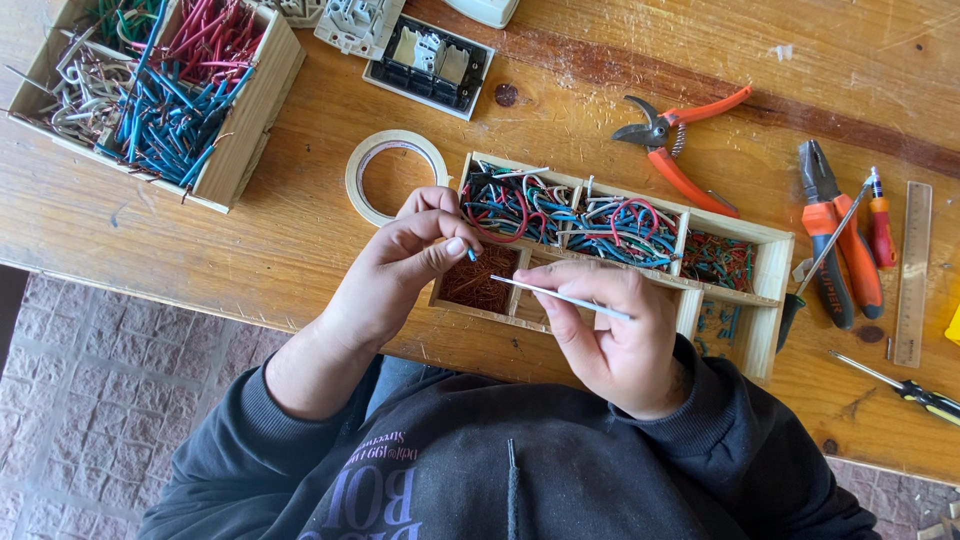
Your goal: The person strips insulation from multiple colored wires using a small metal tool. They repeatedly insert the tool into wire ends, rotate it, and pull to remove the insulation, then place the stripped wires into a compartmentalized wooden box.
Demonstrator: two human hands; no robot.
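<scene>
My left hand (pixel 400 262) pinches a short blue wire piece (pixel 471 254) between thumb and fingers, just over the near left part of a wooden compartment box (pixel 768 290). My right hand (pixel 615 330) grips a thin white-handled tool (pixel 560 295), whose tip points left toward the blue wire piece. The box holds tangled red, blue and white wires (pixel 560 210) in its far compartments and a heap of fine copper strands (pixel 478 280) in a near one.
A roll of masking tape (pixel 362 172) lies left of the box. A second wooden box of coloured wires (pixel 150 90) stands far left. Orange cutters (pixel 680 140), pliers (pixel 830 240), screwdrivers (pixel 905 388), a ruler (pixel 912 270) and switch parts (pixel 430 65) lie around.
</scene>
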